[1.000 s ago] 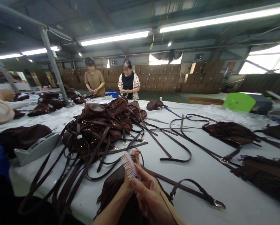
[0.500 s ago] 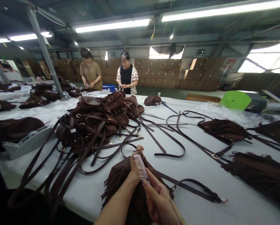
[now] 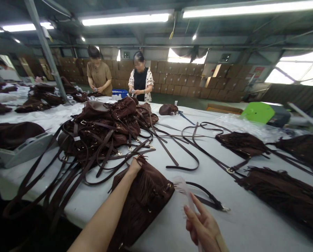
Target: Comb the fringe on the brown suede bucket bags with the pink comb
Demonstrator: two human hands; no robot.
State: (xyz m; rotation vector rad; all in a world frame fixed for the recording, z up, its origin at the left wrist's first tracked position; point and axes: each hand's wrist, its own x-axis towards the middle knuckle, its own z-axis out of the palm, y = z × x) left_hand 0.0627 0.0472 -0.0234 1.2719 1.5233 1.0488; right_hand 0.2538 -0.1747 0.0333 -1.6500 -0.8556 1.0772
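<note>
Counting first: two own hands, one comb, one fringed bag in hand. Left hand (image 3: 134, 166) sits at the top corner of the fringed bag (image 3: 143, 196), fingers closed on its upper edge. Fingertips are hidden behind the suede, so the depth of grip is not readable. Right hand (image 3: 202, 227) is raised over the near edge of the tabletop (image 3: 250, 224), just right of the bag and apart from it. Thumb and fingers are pinched on the handle of one pale comb (image 3: 183, 189), with the other fingers only loosely curled.

The bag lies near the middle of the near edge, its lower end hanging over it. Its one strap (image 3: 207, 196) loops out to the right.

Other counts:
- one pile (image 3: 106, 127) of brown bags and straps, centre left
- three loose bags (image 3: 241, 143) (image 3: 304, 147) (image 3: 282, 190) toward the right edge
- one small pouch (image 3: 168, 109) near the far edge
- one grey tape dispenser (image 3: 22, 150) at the left edge
- one green board (image 3: 258, 112) at the far right
- two people (image 3: 100, 75) (image 3: 140, 80) standing along the far edge

Open room: bare tabletop between the strap loop and the near right corner, and a clear strip between the pile and the loose bags.

Unclear: the comb is motion-blurred, so its teeth cannot be counted. The right wrist is cut off by the picture's bottom edge. The number of bags in the pile cannot be told.
</note>
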